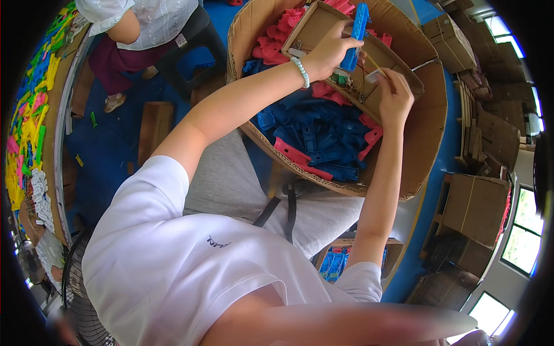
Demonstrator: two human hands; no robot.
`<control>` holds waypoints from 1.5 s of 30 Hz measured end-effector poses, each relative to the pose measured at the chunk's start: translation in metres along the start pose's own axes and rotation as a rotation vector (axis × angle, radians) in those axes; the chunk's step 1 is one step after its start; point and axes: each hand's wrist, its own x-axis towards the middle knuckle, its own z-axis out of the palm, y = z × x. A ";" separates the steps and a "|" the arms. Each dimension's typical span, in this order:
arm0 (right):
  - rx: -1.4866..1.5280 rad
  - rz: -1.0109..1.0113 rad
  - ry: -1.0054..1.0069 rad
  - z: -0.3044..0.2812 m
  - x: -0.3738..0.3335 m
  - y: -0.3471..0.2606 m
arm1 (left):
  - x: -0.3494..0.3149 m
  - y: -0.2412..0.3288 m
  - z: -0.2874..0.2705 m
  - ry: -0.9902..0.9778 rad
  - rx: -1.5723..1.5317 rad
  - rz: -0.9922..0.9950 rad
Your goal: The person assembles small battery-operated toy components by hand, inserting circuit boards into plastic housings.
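Observation:
My left hand (328, 55), a beaded bracelet at its wrist, grips an upright blue plastic part (354, 43) above a shallow cardboard tray (309, 29). Just to the right, the fingers of my right hand (397, 99) are pinched on a small white piece (374, 75). A thin yellowish strand rises from near this piece towards the blue part; whether the two are joined I cannot tell. Small electronic pieces (341, 79) lie in the tray, partly hidden by my hands. Beneath it, a large cardboard carton (424, 115) holds many blue parts (311, 130) and pinkish-red parts (277, 43).
Another person (153, 23) is at the upper left beside a dark stool (196, 63). Colourful plastic parts cover a table (57, 115) along the left edge. A fan (81, 294) stands at lower left. Stacked cardboard boxes (476, 199) line the right. A small box (395, 254) holds blue parts.

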 end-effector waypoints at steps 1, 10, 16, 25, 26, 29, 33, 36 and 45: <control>-0.072 -0.042 0.107 -0.004 0.003 -0.008 | -0.003 -0.002 0.002 0.005 0.016 -0.091; -0.232 -0.259 0.403 -0.017 0.014 -0.009 | -0.033 0.003 0.025 -0.289 0.093 -0.404; -0.068 -0.118 0.453 -0.012 0.014 -0.017 | -0.033 0.000 0.026 -0.370 0.103 -0.356; -0.194 -0.196 0.428 -0.010 0.020 -0.010 | -0.036 0.005 0.029 -0.365 -0.037 -0.362; -0.207 -0.179 0.385 -0.010 0.021 -0.011 | -0.035 0.006 0.028 -0.336 0.008 -0.369; -0.286 -0.214 0.306 -0.011 0.021 -0.004 | -0.032 0.011 0.024 -0.325 0.427 -0.292; -0.245 -0.224 0.293 -0.003 0.020 0.000 | -0.036 0.006 0.026 -0.342 0.305 -0.349; 0.005 0.204 0.325 -0.006 0.017 0.002 | -0.036 0.006 0.027 -0.377 -0.055 -0.400; 0.588 0.288 0.274 -0.002 0.018 -0.018 | -0.038 0.008 0.026 -0.390 -0.253 -0.361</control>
